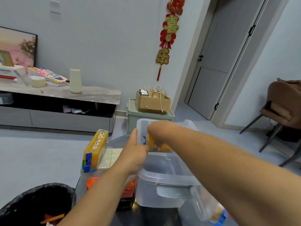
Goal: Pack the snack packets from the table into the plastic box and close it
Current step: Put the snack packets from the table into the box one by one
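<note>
Translucent plastic box (164,178) open; orange snack packet (158,145) above, blurred, possibly pinched.

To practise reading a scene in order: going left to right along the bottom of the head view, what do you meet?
Black bin → orange packet → plastic box → packet with blue tape.

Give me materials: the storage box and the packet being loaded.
Plastic box: looks like translucent, slightly frosted plastic; the table shows dimly through its walls, and the rim and latch look moulded. Yellow snack packet, gripped by both hands: probably glossy plastic film, given its sheen, though motion blur leaves this uncertain.
</note>
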Action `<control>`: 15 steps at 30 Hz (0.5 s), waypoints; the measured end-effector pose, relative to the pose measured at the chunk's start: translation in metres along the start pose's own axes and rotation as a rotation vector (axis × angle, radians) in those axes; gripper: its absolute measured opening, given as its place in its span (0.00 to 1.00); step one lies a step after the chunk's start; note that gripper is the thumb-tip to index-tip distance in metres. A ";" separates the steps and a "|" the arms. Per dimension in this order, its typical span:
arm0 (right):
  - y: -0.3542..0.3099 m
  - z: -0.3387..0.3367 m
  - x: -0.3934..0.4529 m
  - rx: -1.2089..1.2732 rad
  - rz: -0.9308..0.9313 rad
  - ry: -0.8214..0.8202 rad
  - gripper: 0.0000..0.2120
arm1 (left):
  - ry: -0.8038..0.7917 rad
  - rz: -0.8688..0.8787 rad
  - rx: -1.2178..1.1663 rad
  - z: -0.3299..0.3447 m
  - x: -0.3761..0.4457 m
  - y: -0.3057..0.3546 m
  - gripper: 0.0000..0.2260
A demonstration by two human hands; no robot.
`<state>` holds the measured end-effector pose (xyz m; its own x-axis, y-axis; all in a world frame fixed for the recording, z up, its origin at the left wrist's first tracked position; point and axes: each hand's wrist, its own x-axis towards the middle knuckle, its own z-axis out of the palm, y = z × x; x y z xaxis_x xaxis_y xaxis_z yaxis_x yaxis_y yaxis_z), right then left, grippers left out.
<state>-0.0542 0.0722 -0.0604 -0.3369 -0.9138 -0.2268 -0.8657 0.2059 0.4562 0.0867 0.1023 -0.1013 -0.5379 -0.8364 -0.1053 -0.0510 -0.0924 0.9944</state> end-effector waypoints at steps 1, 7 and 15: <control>-0.003 0.008 0.004 -0.001 0.011 0.001 0.20 | 0.005 -0.006 -0.002 0.000 0.002 -0.002 0.37; -0.022 0.039 0.024 -0.003 0.025 0.026 0.13 | -0.031 -0.017 -0.049 0.001 0.005 -0.005 0.41; 0.017 -0.006 -0.003 0.165 0.114 0.241 0.05 | -0.057 -0.016 -0.052 0.000 -0.004 0.001 0.37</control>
<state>-0.0663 0.0762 -0.0467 -0.3551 -0.9341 0.0377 -0.8822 0.3481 0.3171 0.0886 0.1056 -0.0999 -0.5842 -0.8028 -0.1192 -0.0168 -0.1349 0.9907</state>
